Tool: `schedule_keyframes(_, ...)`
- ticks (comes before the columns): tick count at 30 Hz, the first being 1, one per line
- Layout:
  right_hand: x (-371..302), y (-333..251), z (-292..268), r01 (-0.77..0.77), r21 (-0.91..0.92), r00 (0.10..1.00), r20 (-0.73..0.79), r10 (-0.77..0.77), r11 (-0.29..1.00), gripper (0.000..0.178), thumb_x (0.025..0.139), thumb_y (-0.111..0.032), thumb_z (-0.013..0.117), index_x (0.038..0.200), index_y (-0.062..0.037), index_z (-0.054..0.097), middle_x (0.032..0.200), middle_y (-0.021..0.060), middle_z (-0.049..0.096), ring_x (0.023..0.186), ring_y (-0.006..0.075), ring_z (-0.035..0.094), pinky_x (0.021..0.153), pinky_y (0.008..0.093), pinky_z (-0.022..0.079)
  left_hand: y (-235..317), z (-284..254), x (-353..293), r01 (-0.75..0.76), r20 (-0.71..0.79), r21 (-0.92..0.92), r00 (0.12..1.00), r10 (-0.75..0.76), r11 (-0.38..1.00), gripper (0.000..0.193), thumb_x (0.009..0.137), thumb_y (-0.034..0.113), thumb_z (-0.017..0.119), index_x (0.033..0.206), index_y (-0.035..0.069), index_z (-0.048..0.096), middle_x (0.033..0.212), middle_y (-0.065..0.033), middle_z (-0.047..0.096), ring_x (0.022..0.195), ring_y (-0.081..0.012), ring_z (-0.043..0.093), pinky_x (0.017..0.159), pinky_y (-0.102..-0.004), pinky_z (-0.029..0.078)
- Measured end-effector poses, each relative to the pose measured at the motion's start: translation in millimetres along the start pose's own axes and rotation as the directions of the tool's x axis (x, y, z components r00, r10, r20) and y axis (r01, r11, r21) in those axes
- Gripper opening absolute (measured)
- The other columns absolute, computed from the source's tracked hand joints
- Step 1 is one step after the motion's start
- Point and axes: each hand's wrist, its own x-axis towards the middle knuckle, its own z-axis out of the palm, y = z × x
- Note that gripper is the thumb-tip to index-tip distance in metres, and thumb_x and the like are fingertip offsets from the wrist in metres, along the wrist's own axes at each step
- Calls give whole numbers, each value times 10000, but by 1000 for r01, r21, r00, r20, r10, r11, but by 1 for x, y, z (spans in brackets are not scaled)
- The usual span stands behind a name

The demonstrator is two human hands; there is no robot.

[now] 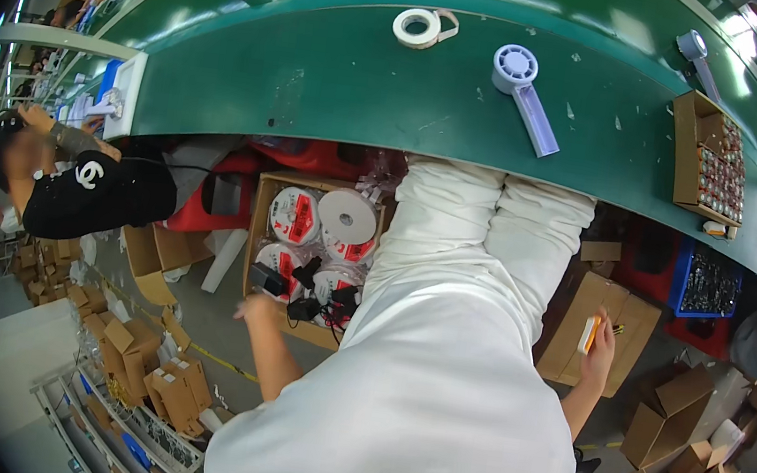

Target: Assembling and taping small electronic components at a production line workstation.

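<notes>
- A green surface (340, 90) runs across a busy workroom; cartons crowd the floor, and a co-worker (110, 189) sits to the left.
- The right hand (601, 352) has its grip closed around a yellow-and-white item (589, 334), held beside the person's thigh, over a brown carton (569, 340). If that grip loosened, the item could drop among the cardboard and be hard to find.
- The left hand (257, 310) is at the edge of an open box (263, 218) of white reels (336, 214). I cannot tell whether its grip is released or clenched; nothing shows in it.
- Black adapters (302, 309) lie on those reels with their cords loose; a finger catching a cord could drag them out or tangle them.
- On the surface, a pale purple fan (527, 110) lies near the front edge; a sleeve or knee bump might knock it off.
- A tape roll (414, 43) lies with its end peeled out, so the tail could stick to something or gather dust.
</notes>
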Motion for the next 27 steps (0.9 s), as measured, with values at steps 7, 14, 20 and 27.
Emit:
schedule_keyframes(7, 20, -14, -13, 136, 174, 985, 86, -153, 975, 309, 996, -219, 497, 1230, -19, 519, 1116, 37, 575, 1037, 113, 568, 885, 256, 467, 92, -67, -63, -909, -714, -410, 268, 647, -77, 253, 935, 208, 585, 1096, 14, 614, 945, -74, 664, 854, -122, 613, 770, -263, 478)
schedule_keyframes(14, 42, -74, 105, 142, 454, 828, 432, -357, 879, 491, 884, -43, 585, 1340, 30, 417, 1138, 123, 587, 1019, 187, 597, 860, 280, 503, 186, -140, -175, -889, -860, 35, -260, 439, -457, 128, 886, 108, 619, 977, 23, 649, 832, -53, 637, 692, -120, 594, 622, -255, 453)
schedule_keyframes(20, 16, -81, 152, 188, 328, 794, 504, -340, 926, 477, 847, -9, 634, 1287, 21, 450, 1089, 95, 603, 979, 161, 617, 853, 267, 507, 237, -180, -228, -678, -668, 682, -730, 146, -272, 110, 797, 35, 643, 888, 88, 674, 904, -32, 584, 858, -220, 563, 708, -313, 453)
schedule_keyframes(27, 3, -84, 168, 248, 279, 767, 529, -364, 928, 437, 861, -11, 623, 1269, 13, 469, 1062, 80, 611, 946, 133, 617, 821, 241, 501, 294, -227, -254, -252, -230, 968, -896, 381, -10, 136, 759, 86, 634, 850, 160, 705, 940, -31, 519, 982, -216, 506, 845, -375, 382)
